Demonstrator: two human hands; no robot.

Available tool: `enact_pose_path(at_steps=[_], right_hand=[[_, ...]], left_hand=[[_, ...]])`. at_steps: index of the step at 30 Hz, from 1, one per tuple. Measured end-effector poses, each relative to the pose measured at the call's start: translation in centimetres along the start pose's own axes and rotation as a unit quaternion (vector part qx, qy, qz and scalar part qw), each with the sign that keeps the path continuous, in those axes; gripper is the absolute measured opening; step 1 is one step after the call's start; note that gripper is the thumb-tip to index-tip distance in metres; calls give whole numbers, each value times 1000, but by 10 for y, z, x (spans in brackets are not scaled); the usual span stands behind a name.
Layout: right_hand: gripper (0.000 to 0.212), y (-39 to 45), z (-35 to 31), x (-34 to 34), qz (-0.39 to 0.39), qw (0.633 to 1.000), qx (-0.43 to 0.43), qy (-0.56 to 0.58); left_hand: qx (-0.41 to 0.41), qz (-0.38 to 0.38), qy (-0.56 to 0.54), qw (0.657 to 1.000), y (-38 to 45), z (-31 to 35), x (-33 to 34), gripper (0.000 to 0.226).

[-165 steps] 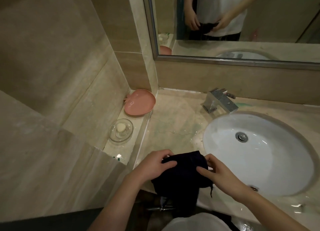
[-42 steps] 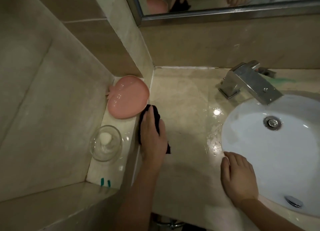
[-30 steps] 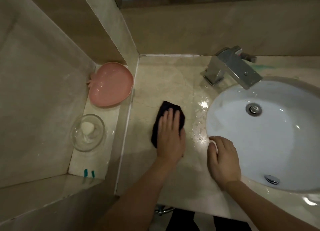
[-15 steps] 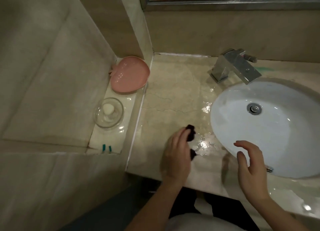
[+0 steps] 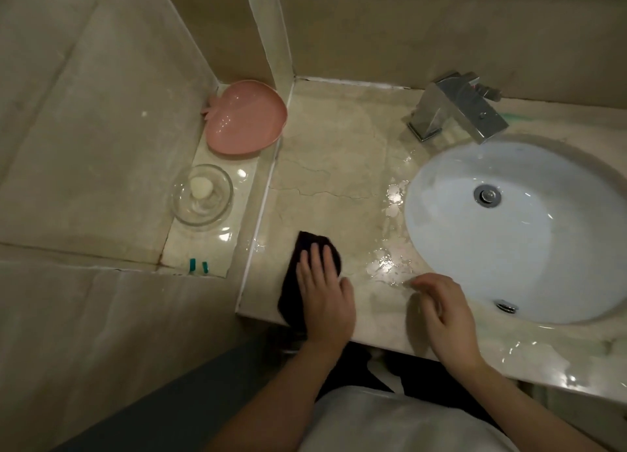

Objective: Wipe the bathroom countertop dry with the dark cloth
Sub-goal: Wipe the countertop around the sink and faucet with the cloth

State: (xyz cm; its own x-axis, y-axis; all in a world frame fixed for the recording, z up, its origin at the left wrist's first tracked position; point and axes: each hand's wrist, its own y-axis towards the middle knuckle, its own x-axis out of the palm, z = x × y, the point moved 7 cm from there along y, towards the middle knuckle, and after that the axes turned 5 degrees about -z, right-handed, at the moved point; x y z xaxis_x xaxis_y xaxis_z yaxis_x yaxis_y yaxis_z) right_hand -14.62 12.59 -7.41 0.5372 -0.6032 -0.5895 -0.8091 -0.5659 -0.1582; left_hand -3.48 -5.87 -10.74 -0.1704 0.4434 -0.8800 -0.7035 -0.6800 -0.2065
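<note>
From the head view, your left hand [image 5: 324, 297] lay flat on the dark cloth [image 5: 294, 287], fingers straight and pressing it down onto the surface [image 5: 325, 166] near its front edge, close to the left corner; that grip was open, not curled round the fabric. The cloth showed past your fingertips and along the left side of your hand, reaching to the front lip. Your right hand [image 5: 446, 316] was just beside it to the right, near the rim of the white sink [image 5: 529, 248], fingers loosely bent and holding nothing; you could not tell whether its fingertips touched the marble. Between your hands and the basin, water [image 5: 390, 261] shone in patches along the sink's left edge. The chrome faucet [image 5: 454, 110] stood behind the basin. On the lower ledge to the left sat a pink dish [image 5: 246, 122] and, in front of it, a clear glass bowl [image 5: 202, 194] with a pale lump inside.
</note>
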Motion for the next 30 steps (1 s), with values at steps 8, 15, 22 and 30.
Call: enact_pose_path(at_steps=[8,15,22,30], right_hand=[[25,-15,15,-32,97,991,86,17],[37,0,-17,15,-1,993,-9,-118],[49,-12,-37,70,-12,962,-76,-260],[50,-57,25,38,-30,909,-156,-385]], left_hand=[[50,-137,-142,979,-13,136,46,74],[196,-107,41,974,9,68,3,48],[228,-57,80,969,3,30,-25,12],[311,-203,7,928,-42,53,13,35]])
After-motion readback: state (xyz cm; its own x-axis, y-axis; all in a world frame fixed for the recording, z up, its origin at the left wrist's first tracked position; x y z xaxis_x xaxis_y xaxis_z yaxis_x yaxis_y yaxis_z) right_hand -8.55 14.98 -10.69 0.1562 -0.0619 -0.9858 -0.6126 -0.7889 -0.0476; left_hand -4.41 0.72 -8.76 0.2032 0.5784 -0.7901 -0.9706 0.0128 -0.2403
